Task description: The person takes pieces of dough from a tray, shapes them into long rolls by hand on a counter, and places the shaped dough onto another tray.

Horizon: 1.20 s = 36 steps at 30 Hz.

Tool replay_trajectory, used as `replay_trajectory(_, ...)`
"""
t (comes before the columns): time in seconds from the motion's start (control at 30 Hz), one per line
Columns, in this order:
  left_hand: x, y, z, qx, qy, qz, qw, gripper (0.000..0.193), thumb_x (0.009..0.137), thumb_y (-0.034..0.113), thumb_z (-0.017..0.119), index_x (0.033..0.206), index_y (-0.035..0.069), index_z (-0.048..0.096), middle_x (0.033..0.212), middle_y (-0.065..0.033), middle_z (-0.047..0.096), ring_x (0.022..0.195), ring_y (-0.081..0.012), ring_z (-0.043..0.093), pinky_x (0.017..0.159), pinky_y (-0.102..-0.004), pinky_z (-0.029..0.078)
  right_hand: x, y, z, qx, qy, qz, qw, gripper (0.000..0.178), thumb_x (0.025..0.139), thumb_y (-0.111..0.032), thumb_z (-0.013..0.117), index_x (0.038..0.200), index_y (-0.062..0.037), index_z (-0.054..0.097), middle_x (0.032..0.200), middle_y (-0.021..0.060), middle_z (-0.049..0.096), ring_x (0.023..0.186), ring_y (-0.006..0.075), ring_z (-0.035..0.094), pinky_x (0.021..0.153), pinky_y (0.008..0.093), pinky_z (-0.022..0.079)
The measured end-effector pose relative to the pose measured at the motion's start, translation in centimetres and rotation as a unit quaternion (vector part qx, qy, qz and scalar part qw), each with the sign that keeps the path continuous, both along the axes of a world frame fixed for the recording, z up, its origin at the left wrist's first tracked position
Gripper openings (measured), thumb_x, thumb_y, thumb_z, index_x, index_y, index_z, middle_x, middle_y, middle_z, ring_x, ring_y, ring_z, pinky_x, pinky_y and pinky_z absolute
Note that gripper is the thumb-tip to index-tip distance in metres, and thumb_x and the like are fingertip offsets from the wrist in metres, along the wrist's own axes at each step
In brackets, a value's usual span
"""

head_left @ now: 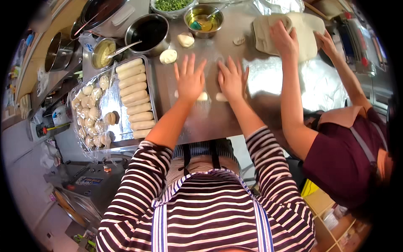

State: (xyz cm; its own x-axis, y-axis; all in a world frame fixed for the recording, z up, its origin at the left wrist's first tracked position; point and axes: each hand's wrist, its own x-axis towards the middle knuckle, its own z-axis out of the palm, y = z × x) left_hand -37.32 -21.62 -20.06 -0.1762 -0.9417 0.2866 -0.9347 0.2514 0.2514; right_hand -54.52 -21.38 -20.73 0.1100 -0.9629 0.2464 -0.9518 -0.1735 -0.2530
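My left hand (190,82) lies with its fingers spread, palm down over a small piece of white dough (202,96) on the steel worktop (195,122). Beside it, my right hand (232,82) is also stretched out flat, over another dough piece (221,97). Most of both pieces is hidden beneath the hands. Just beyond my left fingertips sits a round dough ball (168,56), with a second lump of dough (185,40) farther back. To the left, a metal tray (152,92) holds a column of smooth dough rolls (135,95) and several dough balls (87,113) under clear plastic film.
A co-worker at the right handles a large folded dough sheet (308,40). Along the back stand a pot of dark liquid (147,34), a bowl of oil with a brush (203,23) and chopped greens (171,4). A bowl of pale paste (102,54) is beyond the tray.
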Motion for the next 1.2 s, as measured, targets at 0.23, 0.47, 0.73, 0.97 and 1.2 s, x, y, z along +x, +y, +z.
replay_trajectory(0.23,4.0,15.4,1.7,0.134,-0.034,-0.068,0.988,0.042,0.086,0.032,0.06,0.127,0.029,0.059,0.147,-0.0108,0.039,0.135,-0.0324,0.035,0.108,-0.0595,0.025,-3.2,17.8,2.1,0.119,-0.022,0.097,0.988,0.042,0.09,-0.032,0.052,0.132,-0.0268,0.056,0.146,0.0084,0.041,0.135,0.0393,0.032,0.108,0.0593,0.021)
replay_trajectory(0.47,-0.6,-0.8,-2.2,-0.016,0.029,0.041,0.999,0.045,0.086,0.03,0.059,0.129,0.022,0.057,0.143,-0.0123,0.042,0.133,-0.0334,0.037,0.109,-0.0597,0.022,0.4,-1.3,0.9,0.006,0.032,0.02,0.999,0.041,0.09,-0.03,0.052,0.131,-0.0261,0.056,0.143,0.0078,0.043,0.133,0.035,0.036,0.109,0.0587,0.022)
replay_trajectory(0.73,4.6,17.1,1.8,0.173,-0.025,-0.124,0.977,0.052,0.083,0.031,0.062,0.135,0.027,0.052,0.145,-0.0099,0.041,0.135,-0.0299,0.035,0.11,-0.0584,0.021,-4.1,17.8,2.5,0.125,0.013,0.125,0.984,0.043,0.089,-0.034,0.055,0.131,-0.0263,0.057,0.145,0.007,0.042,0.134,0.0381,0.033,0.109,0.0609,0.018)
replay_trajectory(0.97,-0.4,1.2,1.1,0.019,-0.038,0.002,0.999,0.039,0.087,0.029,0.056,0.126,0.024,0.057,0.144,-0.0099,0.042,0.136,-0.0304,0.035,0.111,-0.0582,0.02,-0.4,1.4,1.7,0.009,0.026,0.06,0.998,0.045,0.086,-0.028,0.056,0.131,-0.0228,0.054,0.144,0.0055,0.043,0.133,0.0359,0.037,0.107,0.0634,0.022)
replay_trajectory(1.2,4.9,15.8,2.4,0.165,-0.033,-0.13,0.977,0.05,0.084,0.032,0.064,0.133,0.034,0.054,0.147,-0.0087,0.039,0.135,-0.0343,0.035,0.11,-0.0596,0.019,-4.3,18.3,3.0,0.151,0.003,0.127,0.98,0.047,0.083,-0.035,0.061,0.129,-0.0262,0.058,0.143,0.0062,0.045,0.134,0.0421,0.033,0.107,0.0642,0.019)
